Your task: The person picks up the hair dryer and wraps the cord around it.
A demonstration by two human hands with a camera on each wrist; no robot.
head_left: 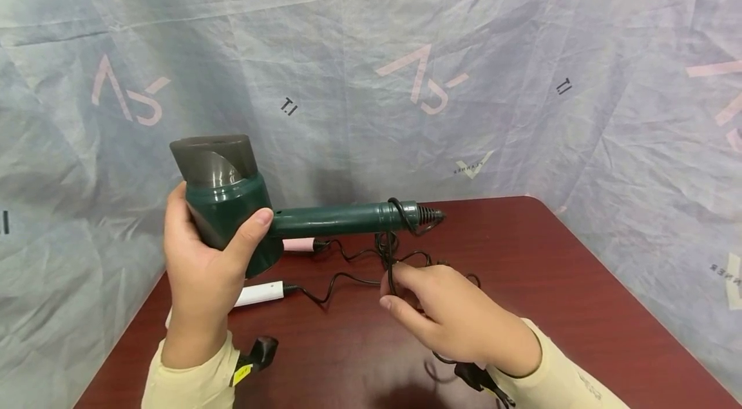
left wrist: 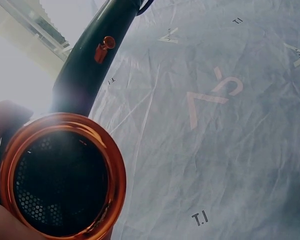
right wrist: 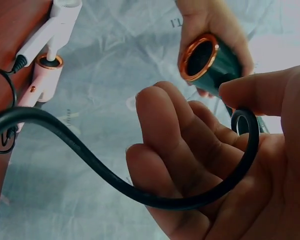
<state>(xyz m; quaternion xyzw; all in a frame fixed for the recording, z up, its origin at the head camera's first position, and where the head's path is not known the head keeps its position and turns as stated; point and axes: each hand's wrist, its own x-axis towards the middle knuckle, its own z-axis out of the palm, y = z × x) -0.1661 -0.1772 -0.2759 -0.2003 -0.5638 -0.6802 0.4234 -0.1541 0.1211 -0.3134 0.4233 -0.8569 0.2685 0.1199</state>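
A dark green hair dryer (head_left: 324, 221) with a smoky grey nozzle (head_left: 216, 161) is held up above the table, its handle pointing right. My left hand (head_left: 203, 267) grips its barrel, thumb near the base of the handle. In the left wrist view the copper-coloured ring (left wrist: 119, 175) around its rear mesh and a copper switch show. One turn of the black power cord (right wrist: 160, 202) loops round the handle's end. Below it, my right hand (head_left: 449, 312) holds the cord hooked between bent fingers and thumb. The right wrist view shows the cord curving across those fingers.
On the dark red table (head_left: 342, 351), a white hair dryer (head_left: 257, 294) and a pink one (head_left: 299, 245) lie behind my left hand. Their black cords run right towards a tangle behind my right hand. A grey printed cloth (head_left: 348, 74) hangs round the table.
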